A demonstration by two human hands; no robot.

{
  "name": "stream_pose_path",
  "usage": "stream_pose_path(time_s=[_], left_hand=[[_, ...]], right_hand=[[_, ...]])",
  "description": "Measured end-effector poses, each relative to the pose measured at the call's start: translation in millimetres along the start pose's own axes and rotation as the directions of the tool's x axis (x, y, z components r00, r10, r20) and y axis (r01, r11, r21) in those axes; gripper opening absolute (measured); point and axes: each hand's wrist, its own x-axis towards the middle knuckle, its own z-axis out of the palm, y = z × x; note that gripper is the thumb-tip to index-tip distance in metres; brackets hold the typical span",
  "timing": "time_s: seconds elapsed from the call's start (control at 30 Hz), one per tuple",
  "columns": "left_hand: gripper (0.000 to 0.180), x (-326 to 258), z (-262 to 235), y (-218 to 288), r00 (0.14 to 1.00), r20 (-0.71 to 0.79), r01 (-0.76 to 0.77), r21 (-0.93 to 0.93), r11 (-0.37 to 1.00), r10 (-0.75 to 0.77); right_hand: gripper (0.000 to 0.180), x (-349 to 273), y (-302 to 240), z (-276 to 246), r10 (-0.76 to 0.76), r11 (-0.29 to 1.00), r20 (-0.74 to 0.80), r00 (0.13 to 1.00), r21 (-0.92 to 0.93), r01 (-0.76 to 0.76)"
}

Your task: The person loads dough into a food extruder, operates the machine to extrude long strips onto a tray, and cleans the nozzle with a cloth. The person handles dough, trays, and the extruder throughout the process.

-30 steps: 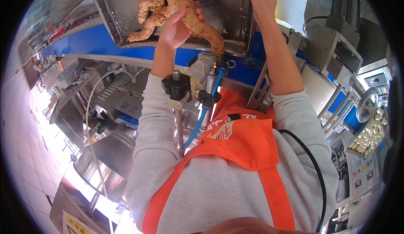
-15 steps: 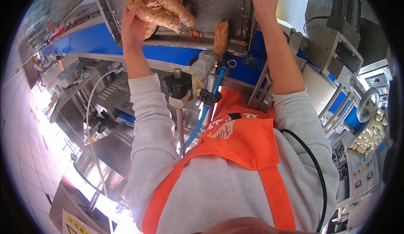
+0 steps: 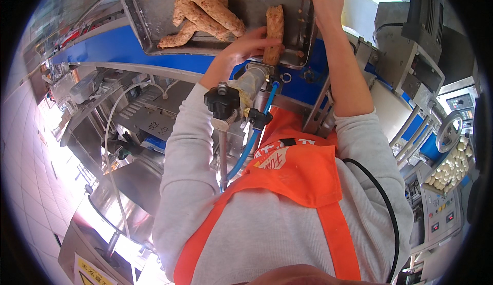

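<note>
A dark metal tray tilts at the top of the view. Thick, crumbly brown rolls of what looks like filling paste lie piled on its left part. One more brown roll stands lengthwise near the right, its lower end at the mouth of a metal pipe. My left hand is closed round that roll's lower part, a finger across its front. At the tray's right rim, my right hand grips the edge, thumb on the inner side.
A black star knob and a blue hose sit by the pipe, close to my left forearm. Behind runs a blue belt. Machinery with a handwheel and many small pale dough pieces are on the right.
My left hand has left the piled rolls and moved right to the single roll. That roll now reaches farther up from the pipe. The tray has shifted slightly right; my right hand still holds it.
</note>
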Motion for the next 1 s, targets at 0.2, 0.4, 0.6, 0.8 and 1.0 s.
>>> stream_pose_path(time_s=[0.2, 0.4, 0.6, 0.8, 1.0], left_hand=[[0.053, 25, -17, -16, 0.999, 0.032, -0.030, 0.042, 0.999, 0.029], [0.052, 15, -21, -12, 0.958, -0.087, -0.282, -0.109, 0.953, 0.274], [0.062, -12, -23, 16, 0.937, -0.315, -0.181, -0.078, 0.980, 0.148], [0.032, -11, -52, 14, 0.859, -0.301, -0.434, 0.000, 0.901, 0.414], [0.024, -54, -80, 55, 0.587, -0.377, -0.739, 0.110, 0.664, 0.716]], right_hand=[[0.032, 15, 43, -21, -0.091, 0.987, 0.064, 0.994, -0.126, 0.098], [0.048, 8, 23, -13, 0.139, 0.990, 0.030, 0.990, 0.034, -0.140], [0.033, 15, 34, -23, -0.011, 0.992, 0.026, 1.000, -0.127, 0.015], [0.025, 15, 21, -13, -0.070, 0.982, -0.041, 0.997, -0.177, 0.062], [0.032, 0, 5, -8, 0.130, 0.974, 0.069, 0.989, 0.179, -0.140]])
